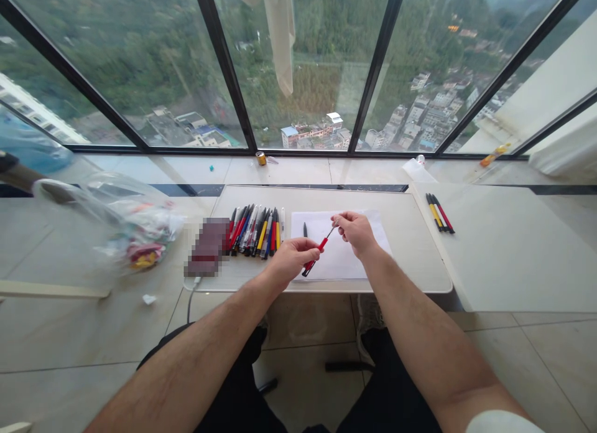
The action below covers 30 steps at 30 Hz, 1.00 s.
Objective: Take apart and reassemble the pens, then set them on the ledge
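My left hand (293,259) is closed around the barrel of a red pen (317,251) above a white sheet of paper (345,259). My right hand (354,231) pinches a thin refill (332,229) that sticks out of the pen's upper end. A small dark pen part (305,229) lies on the paper just left of the hands. A row of several pens (255,231) in red, black, blue and yellow lies on the small table (410,259) to the left of the paper.
Three pens (439,213) lie on the floor ledge right of the table. A blurred-out flat object (208,246) sits at the table's left end. A clear plastic bag (135,231) with colourful contents lies at left. Large windows stand behind; a small tin (261,158) sits on the sill.
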Tool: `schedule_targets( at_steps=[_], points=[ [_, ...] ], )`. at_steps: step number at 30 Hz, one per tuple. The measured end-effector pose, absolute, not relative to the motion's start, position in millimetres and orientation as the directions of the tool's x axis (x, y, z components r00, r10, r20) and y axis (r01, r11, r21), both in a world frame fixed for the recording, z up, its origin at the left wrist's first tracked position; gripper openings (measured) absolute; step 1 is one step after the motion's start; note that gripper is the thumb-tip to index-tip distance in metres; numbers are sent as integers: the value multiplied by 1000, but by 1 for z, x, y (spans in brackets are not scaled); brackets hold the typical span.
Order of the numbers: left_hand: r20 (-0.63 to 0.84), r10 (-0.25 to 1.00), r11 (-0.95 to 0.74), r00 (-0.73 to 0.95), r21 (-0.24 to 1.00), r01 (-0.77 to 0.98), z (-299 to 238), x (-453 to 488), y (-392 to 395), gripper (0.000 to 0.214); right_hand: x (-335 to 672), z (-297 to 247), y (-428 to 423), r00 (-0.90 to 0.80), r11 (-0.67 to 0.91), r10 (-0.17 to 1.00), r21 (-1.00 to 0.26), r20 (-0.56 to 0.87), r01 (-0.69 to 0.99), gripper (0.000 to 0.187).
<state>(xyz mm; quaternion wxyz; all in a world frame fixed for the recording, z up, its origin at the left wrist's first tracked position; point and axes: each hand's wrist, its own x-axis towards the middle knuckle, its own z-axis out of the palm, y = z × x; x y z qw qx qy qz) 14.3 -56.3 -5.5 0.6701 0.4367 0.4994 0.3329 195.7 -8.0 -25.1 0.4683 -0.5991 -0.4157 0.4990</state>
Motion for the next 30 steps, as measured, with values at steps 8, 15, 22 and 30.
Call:
schedule_targets(
  at_steps=[8, 15, 22, 30],
  points=[
    [-344, 878, 384, 332, 921, -62, -3, 14, -65, 20, 143, -35, -1, 75, -102, 995, -574, -71, 813, 29],
    [-345, 892, 381, 292, 922, -74, 1, 12, -64, 19, 128, -31, 1, 72, -150, 980, -458, -184, 876, 24],
    [-361, 881, 400, 305, 913, -76, -2, 9, -58, 23, 161, -29, 2, 190, -225, 968, -896, -162, 384, 16],
    [-373, 890, 380, 263, 925, 23, -5, 19, -53, 24, 223, -11, -15, 255, -188, 930, -937, -266, -294, 22]
  ],
)
